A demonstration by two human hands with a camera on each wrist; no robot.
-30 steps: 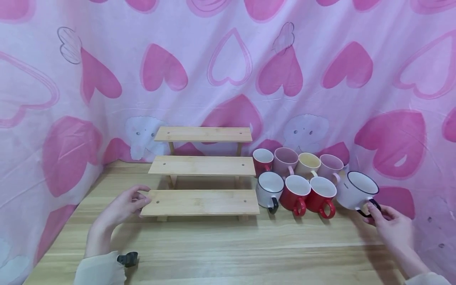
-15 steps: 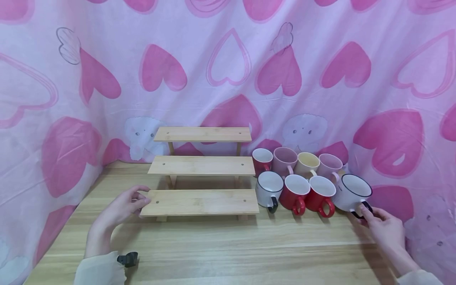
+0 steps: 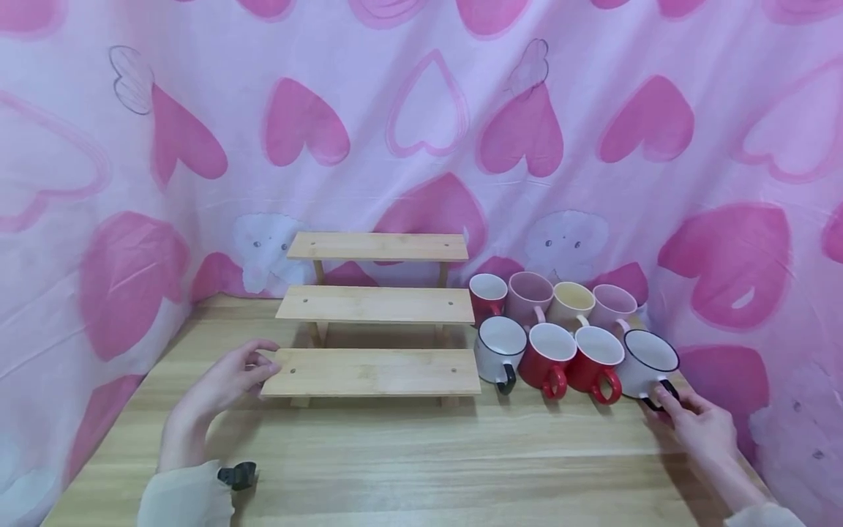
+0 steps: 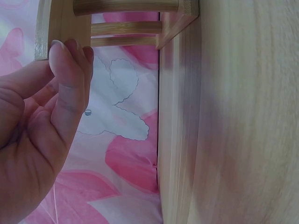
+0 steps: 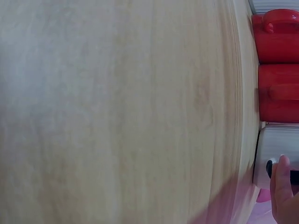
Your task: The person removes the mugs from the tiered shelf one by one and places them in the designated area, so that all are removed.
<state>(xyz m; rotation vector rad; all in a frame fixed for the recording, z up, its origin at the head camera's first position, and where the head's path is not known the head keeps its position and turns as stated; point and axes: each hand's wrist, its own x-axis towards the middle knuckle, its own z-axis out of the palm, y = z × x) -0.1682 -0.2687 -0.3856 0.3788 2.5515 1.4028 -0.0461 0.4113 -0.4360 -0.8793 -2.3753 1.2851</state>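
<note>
My right hand (image 3: 701,428) pinches the black handle of a white mug with a black rim (image 3: 648,362), at the right end of the front row. In the right wrist view this white mug (image 5: 275,149) stands close beside a red mug (image 5: 280,93). My left hand (image 3: 227,377) holds the left end of the lowest board of a three-tier wooden shelf (image 3: 375,372). Seen from the left wrist, the fingers (image 4: 70,70) lie against that board's end; part of the thumb's contact is hidden.
Left of the held mug stand two red mugs (image 3: 546,359) and another white mug with a black handle (image 3: 497,351). Behind are a small red mug (image 3: 484,296), pink mugs (image 3: 527,296) and a yellow mug (image 3: 569,304). A pink heart-patterned cloth (image 3: 421,146) hangs behind the wooden table (image 3: 421,461).
My right hand has brought the white mug left and down, from tilted to nearly upright beside the red mug. My left hand stays at the shelf.
</note>
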